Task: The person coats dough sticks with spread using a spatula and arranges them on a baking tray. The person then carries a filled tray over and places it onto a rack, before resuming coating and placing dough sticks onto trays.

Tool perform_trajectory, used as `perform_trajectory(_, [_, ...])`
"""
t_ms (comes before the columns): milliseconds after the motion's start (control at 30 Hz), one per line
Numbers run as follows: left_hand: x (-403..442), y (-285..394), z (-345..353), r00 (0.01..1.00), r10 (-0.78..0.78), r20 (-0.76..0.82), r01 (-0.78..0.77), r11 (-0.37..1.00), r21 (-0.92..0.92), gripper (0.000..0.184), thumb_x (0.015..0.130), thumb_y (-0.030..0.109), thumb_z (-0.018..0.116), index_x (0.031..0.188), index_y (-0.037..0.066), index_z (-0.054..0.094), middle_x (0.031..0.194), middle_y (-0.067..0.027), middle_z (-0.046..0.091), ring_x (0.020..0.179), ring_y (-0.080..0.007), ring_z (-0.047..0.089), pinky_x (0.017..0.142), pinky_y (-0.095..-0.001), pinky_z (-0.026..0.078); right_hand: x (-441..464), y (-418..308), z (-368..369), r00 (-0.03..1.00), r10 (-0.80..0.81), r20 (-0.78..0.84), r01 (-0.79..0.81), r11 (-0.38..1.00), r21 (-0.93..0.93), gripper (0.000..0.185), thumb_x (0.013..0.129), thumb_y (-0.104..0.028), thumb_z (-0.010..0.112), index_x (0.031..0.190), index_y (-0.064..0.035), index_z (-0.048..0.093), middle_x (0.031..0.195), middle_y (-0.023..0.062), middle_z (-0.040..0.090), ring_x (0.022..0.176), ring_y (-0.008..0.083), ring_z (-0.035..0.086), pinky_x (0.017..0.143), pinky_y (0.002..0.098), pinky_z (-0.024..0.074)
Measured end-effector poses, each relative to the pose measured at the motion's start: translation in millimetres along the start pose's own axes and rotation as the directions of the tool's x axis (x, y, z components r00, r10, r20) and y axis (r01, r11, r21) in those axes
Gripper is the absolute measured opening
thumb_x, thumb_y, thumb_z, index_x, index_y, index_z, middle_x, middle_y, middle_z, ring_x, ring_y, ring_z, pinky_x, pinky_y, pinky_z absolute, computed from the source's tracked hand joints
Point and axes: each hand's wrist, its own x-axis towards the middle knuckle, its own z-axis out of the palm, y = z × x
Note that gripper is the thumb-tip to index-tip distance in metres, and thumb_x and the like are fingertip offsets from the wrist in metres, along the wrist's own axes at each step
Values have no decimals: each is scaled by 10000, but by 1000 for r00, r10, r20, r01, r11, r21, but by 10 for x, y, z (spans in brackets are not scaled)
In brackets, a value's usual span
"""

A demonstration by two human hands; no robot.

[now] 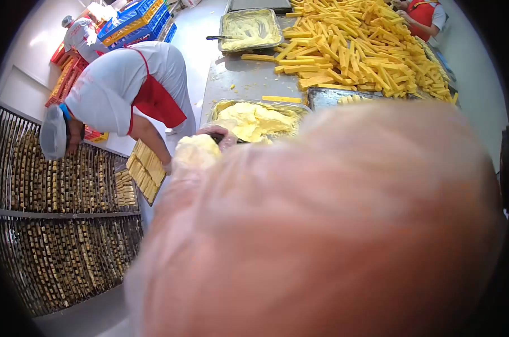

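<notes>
Yellow sticks are heaped along the far right of the bench, so a large share of them appears not to have been used. Nearer, soft yellow cream is held in a shallow tray, plentiful and unevenly scooped; a farther pan is thinly smeared, and a dark-handled tool is laid across its left rim. Beside the near tray, a dark tray is partly covered with pale pieces. Most of the near view is blocked by a blurred gloved hand, whose finger pose and any grip cannot be told. Beyond it, a dark handle is wrapped by the curled fingers of a smaller-looking gloved hand, next to a lump of cream; left and right cannot be assigned with certainty. Much seems already finished: at the left, a rack is densely filled, and beside it a loaded tray is held by a stooping co-worker.
</notes>
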Motion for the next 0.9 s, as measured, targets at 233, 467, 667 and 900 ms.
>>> perform_trajectory(233, [4,25,43,1000,-8,-28,7,999,-51,187,843,37,767,971,5,634,799,-70,650,690,-106,593,657,-258,500,-123,-42,-35,1000,9,-7,-9,1000,-8,390,811,-177,713,1180,-68,654,844,150,657,829,368,643,732,470,487])
perform_trajectory(467, [21,44,39,997,-43,-63,35,992,-123,189,844,26,767,976,3,633,816,-62,653,707,-98,592,670,-256,504,-80,-71,-26,1000,7,1,-7,1000,7,385,814,-173,712,1179,-66,655,825,153,654,810,371,643,721,470,487])
perform_trajectory(667, [9,85,-11,992,-49,-117,25,980,-199,191,844,16,767,980,2,632,830,-56,655,721,-91,591,681,-254,508,-50,-210,-88,999,-12,34,12,1000,-3,380,816,-169,710,1178,-64,656,809,155,652,794,373,643,711,471,487])
perform_trajectory(900, [-72,33,-57,984,-140,-110,100,945,-310,188,851,4,758,988,-9,629,830,-33,646,735,-73,581,682,-241,500,-39,-375,-209,997,-44,62,46,999,-27,375,819,-165,709,1176,-62,656,790,157,650,775,375,643,700,471,487])
